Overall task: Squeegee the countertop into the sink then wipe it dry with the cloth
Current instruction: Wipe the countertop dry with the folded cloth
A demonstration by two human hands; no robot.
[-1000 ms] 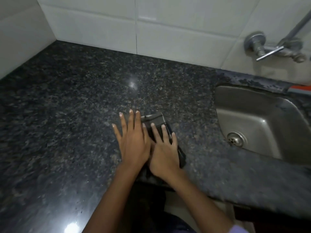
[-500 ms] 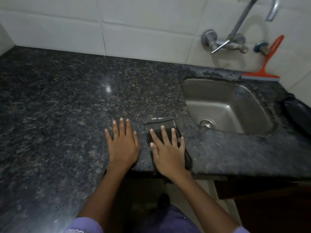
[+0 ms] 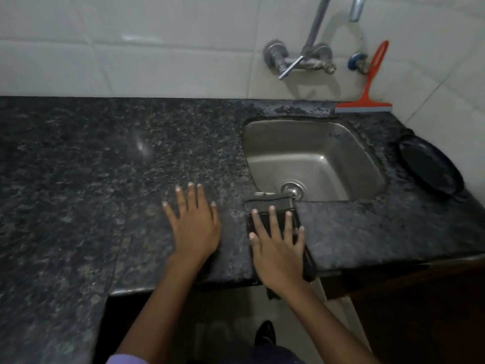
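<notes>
A folded dark cloth (image 3: 270, 203) lies on the dark granite countertop (image 3: 105, 166) at the front edge, its far end touching the front rim of the steel sink (image 3: 315, 156). My right hand (image 3: 278, 245) presses flat on the cloth with fingers spread. To its left my left hand (image 3: 194, 224) rests flat on the bare counter, fingers apart, holding nothing. An orange squeegee (image 3: 367, 101) stands behind the sink, its handle leaning against the tiled wall.
A wall tap (image 3: 301, 59) with a long spout hangs above the sink. A black round plate (image 3: 430, 166) lies on the counter right of the sink. White tiles back the counter, and the wall closes in at the far right.
My right hand has slid the cloth rightward along the front edge toward the sink. My left hand has come off the cloth and now lies apart on the counter. The view has swung right.
</notes>
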